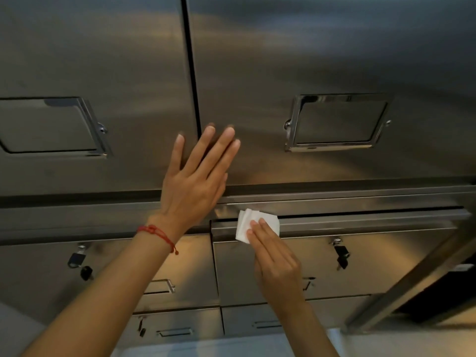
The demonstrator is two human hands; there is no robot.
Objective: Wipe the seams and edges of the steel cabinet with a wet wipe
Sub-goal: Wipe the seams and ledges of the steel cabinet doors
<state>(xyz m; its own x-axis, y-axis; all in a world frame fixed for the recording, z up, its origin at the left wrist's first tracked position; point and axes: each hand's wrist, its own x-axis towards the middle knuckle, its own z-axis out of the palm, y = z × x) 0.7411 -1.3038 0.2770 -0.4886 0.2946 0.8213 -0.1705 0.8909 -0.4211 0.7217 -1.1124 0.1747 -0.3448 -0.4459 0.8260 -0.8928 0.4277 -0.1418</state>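
**At the drawer's top edge, most seams not yet visibly reached**

Under our right hand (277,264) lies the folded wet wipe (246,224); straight fingers press it flat against the top edge of the right-hand drawer (360,264), right on the horizontal seam below the steel cabinet's (309,60) upper doors; nothing curls round the wipe, it is pushed rather than pinched. Up and to the left of it, our left hand (195,181) rests released and spread on the cabinet front, fingers straight, lying across the lower end of the vertical seam (190,60) between the two doors; it holds nothing and seems only to brace us.

We judge the job to be partway at best; the wipe sits near the left end of this drawer edge, so the run stretching off to the right of our right hand looks still to be covered; whether the steel to the left has been wiped we cannot tell. Left, by our reckoning: the tall seam above our left hand, the gaps round the lower drawers (177,323) beneath our wrists, and the outer edges.
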